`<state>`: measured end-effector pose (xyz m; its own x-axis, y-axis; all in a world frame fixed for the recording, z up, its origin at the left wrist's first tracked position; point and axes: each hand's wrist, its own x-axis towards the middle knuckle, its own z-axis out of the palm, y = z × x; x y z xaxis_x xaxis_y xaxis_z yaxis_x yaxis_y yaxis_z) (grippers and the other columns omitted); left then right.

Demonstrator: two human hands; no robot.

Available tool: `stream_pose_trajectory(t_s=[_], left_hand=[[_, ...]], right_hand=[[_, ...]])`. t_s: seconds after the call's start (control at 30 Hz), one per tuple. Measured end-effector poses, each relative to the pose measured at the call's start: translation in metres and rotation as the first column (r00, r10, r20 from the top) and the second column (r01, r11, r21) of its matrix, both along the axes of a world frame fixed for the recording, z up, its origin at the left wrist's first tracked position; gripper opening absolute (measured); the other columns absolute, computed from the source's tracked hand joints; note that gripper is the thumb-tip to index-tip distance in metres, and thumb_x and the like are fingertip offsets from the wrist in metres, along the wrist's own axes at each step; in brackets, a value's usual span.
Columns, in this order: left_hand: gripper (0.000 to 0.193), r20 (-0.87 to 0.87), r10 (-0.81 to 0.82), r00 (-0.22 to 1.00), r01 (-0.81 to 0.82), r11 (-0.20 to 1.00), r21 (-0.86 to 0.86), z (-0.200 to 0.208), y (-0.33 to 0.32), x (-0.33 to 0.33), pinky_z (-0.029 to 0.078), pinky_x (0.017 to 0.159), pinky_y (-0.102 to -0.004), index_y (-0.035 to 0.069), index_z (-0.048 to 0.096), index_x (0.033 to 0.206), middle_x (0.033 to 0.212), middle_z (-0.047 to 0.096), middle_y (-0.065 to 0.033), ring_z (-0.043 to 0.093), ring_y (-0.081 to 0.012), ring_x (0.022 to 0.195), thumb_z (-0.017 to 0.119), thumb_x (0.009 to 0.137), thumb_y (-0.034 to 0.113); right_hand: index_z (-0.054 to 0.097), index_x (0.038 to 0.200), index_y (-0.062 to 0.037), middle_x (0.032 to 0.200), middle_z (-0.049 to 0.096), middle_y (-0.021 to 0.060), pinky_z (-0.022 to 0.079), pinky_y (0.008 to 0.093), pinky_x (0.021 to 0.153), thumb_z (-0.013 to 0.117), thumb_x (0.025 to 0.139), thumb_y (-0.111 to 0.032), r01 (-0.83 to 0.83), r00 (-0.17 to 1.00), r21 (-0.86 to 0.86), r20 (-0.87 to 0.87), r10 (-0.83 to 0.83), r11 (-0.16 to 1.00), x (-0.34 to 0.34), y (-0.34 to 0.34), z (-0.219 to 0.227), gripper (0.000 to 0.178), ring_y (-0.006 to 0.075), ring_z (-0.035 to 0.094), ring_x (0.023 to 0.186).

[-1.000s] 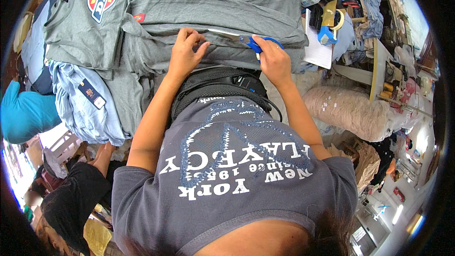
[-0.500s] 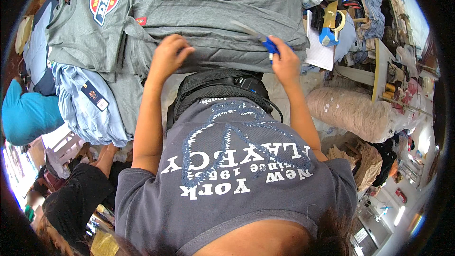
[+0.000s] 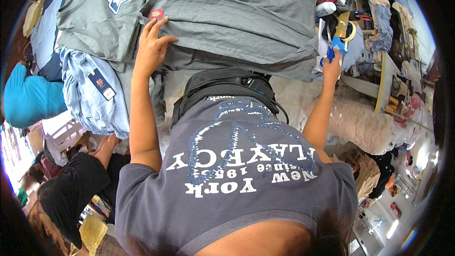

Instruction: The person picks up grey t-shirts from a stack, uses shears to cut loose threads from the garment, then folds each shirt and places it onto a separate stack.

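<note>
A grey T-shirt (image 3: 227, 33) with a small red label (image 3: 157, 14) near its hem lies spread on the work surface in front of me. My left hand (image 3: 152, 50) touches the cloth just below the label, its fingers stretched out and the thumb apart. Off the shirt's right edge, my right hand (image 3: 332, 68) is closed on blue-handled scissors (image 3: 330, 55), next to a tape dispenser and white paper. Their blades are hard to make out against the clutter there.
Another grey shirt (image 3: 95, 33) with a large printed badge lies at left, above a light blue garment (image 3: 90, 90) with a dark tag. A tape dispenser (image 3: 342, 31) and a white bottle (image 3: 325, 9) stand at right. A person in a teal top (image 3: 33, 97) is at far left.
My right hand has moved right with the scissors, from over the shirt to beside the tape dispenser. My left hand has shifted up to the red label, and the hem lies flatter.
</note>
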<state>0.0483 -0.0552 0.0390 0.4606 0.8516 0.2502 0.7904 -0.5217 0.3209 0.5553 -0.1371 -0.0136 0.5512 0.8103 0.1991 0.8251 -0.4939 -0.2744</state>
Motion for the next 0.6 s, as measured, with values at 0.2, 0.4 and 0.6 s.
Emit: stream_pose_trajectory(t_s=[0.2,0.4,0.6], left_hand=[[0.031,-0.011,-0.025,1.0,0.025,1.0,-0.013,-0.001,-0.001,-0.007,0.029,0.096,-0.0373,0.018,0.067,0.085,0.126,0.041,-0.0036,0.033,-0.0293,0.118,0.058,0.062,-0.001],[0.031,-0.039,0.008,0.999,-0.007,0.999,0.034,0.003,-0.009,-0.018,0.028,0.096,-0.0374,0.021,0.068,0.083,0.126,0.041,-0.0034,0.033,-0.0285,0.118,0.058,0.062,0.0],[0.029,-0.001,0.018,1.0,-0.018,1.0,0.02,0.002,-0.009,-0.028,0.028,0.096,-0.0374,0.019,0.067,0.082,0.125,0.042,-0.0041,0.033,-0.0284,0.117,0.06,0.061,-0.001]], right_hand=[[0.045,0.113,-0.0145,0.081,0.058,0.0181,0.043,0.0446,0.066,0.055,0.074,-0.012,0.021,0.988,-0.235,0.156,0.017,0.972,-0.002,0.005,0.001,0.04,0.0351,0.057,0.077],[0.046,0.114,-0.0144,0.093,0.054,0.0158,0.044,0.0426,0.069,0.055,0.074,-0.011,0.048,0.987,-0.28,0.159,-0.003,0.959,-0.017,0.003,0.014,0.042,0.0327,0.054,0.085],[0.053,0.108,-0.0132,0.096,0.052,0.0121,0.042,0.0385,0.076,0.054,0.072,-0.008,-0.099,0.982,-0.052,0.155,0.106,0.994,-0.02,-0.003,0.018,0.036,0.0305,0.051,0.091]])
